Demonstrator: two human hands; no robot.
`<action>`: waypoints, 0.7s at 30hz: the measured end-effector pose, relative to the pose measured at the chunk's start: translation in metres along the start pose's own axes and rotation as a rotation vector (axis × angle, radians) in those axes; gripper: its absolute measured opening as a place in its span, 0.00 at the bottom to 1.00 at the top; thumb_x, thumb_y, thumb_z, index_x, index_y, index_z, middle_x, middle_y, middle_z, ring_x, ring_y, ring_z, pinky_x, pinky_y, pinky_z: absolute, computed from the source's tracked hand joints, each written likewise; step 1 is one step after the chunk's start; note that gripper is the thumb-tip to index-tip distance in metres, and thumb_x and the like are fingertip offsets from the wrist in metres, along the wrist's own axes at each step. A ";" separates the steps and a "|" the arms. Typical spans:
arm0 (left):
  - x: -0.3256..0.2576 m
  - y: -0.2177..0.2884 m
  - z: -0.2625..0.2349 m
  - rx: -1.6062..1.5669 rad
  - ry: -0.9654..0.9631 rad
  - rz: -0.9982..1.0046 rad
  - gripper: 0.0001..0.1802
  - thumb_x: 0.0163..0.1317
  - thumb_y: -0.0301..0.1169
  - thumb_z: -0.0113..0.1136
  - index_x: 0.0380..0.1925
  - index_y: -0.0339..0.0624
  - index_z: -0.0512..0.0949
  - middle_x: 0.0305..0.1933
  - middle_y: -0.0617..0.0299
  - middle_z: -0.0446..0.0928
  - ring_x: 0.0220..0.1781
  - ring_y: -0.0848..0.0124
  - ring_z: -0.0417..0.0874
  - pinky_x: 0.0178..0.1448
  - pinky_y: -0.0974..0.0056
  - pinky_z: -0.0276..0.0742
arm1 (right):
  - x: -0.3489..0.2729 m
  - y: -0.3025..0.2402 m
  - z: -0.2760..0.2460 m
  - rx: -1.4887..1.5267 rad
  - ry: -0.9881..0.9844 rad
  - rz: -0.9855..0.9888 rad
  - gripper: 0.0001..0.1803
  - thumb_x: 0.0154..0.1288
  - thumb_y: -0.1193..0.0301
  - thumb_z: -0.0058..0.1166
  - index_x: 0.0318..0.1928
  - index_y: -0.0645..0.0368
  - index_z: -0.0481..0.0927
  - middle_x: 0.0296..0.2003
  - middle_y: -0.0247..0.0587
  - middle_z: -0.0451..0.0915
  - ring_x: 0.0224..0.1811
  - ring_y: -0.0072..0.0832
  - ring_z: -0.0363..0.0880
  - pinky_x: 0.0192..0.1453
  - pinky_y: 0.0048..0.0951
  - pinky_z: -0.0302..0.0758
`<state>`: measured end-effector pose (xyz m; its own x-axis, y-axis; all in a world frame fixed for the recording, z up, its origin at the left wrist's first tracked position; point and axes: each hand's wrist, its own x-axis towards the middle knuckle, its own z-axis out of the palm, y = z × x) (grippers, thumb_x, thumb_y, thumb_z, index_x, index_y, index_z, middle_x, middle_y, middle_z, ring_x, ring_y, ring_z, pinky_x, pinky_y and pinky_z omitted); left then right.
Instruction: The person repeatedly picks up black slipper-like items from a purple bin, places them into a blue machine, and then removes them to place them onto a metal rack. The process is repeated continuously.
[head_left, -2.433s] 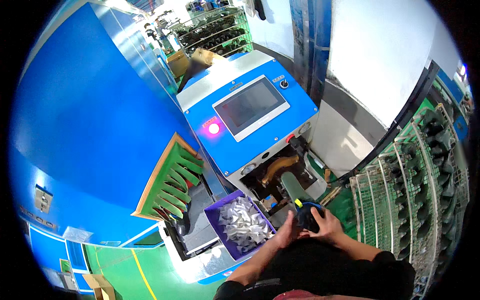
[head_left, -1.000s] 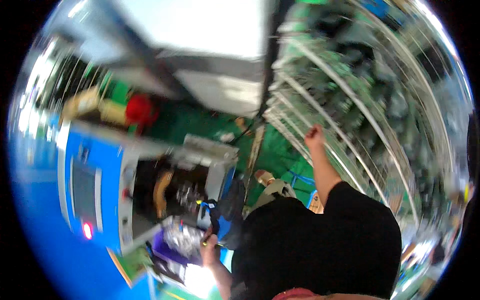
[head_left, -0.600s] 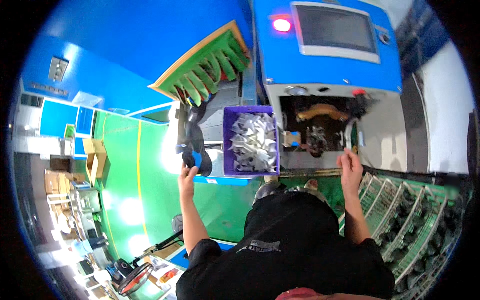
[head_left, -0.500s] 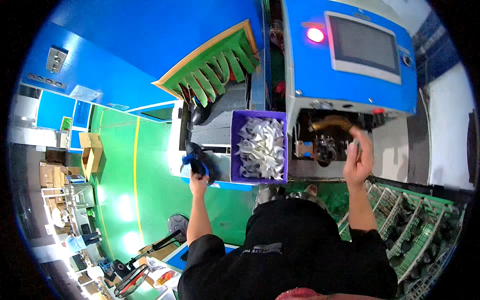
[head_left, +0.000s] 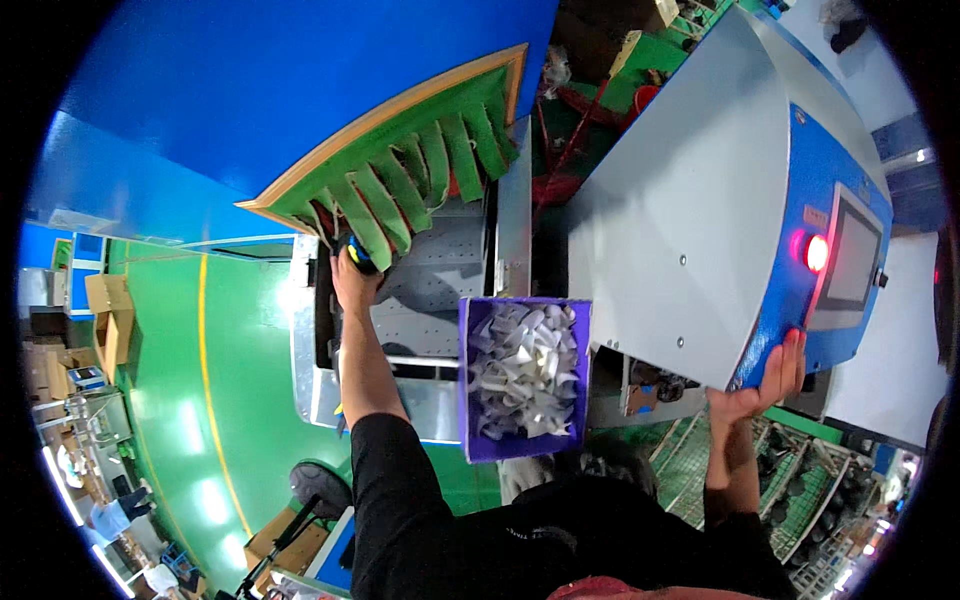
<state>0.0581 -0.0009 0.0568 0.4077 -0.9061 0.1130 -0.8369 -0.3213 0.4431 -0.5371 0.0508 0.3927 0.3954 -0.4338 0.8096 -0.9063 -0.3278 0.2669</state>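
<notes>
My left hand reaches forward to the mouth of a big blue machine. Its fingers are closed round a small dark thing with blue and yellow on it, which looks like a shoe, partly hidden by my hand and the strips. Green cloth strips hang just above it, over a perforated grey metal bed. My right hand lies with fingers stretched against the lower corner of a grey and blue control cabinet, below its glowing red lamp.
A purple box full of crumpled white pieces stands between the two machines, close to my body. At right is a wire rack holding dark items. Cardboard boxes stand on the green floor at left.
My left hand has gone forward with the dark thing, up to the green strips. My right hand has moved from under the cabinet onto its lower corner. The view has turned and shifted.
</notes>
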 end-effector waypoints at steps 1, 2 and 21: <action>0.018 0.010 0.014 -0.112 -0.017 -0.144 0.45 0.42 0.30 0.78 0.64 0.37 0.70 0.67 0.41 0.73 0.71 0.42 0.70 0.71 0.50 0.69 | -0.002 0.001 -0.002 0.001 -0.023 -0.005 0.30 0.84 0.55 0.20 0.67 0.63 0.68 0.65 0.59 0.73 0.68 0.51 0.70 0.72 0.53 0.65; 0.025 0.018 0.025 -0.221 -0.034 -0.293 0.44 0.41 0.30 0.79 0.63 0.37 0.72 0.65 0.42 0.75 0.69 0.43 0.72 0.68 0.49 0.71 | -0.007 0.003 -0.002 0.009 -0.026 0.013 0.31 0.83 0.54 0.19 0.65 0.63 0.68 0.65 0.59 0.72 0.68 0.51 0.70 0.73 0.52 0.63; -0.334 0.304 -0.177 -1.588 -0.356 -0.266 0.46 0.49 0.40 0.80 0.67 0.37 0.70 0.61 0.54 0.78 0.60 0.58 0.81 0.64 0.52 0.79 | -0.023 -0.090 -0.115 1.348 -0.675 0.587 0.59 0.60 0.61 0.70 0.81 0.61 0.44 0.79 0.54 0.49 0.81 0.48 0.51 0.83 0.51 0.45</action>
<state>-0.2678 0.2527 0.3111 0.1829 -0.9609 -0.2078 0.5172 -0.0857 0.8516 -0.4815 0.1871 0.4107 0.3799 -0.9099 0.1667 -0.3095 -0.2948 -0.9040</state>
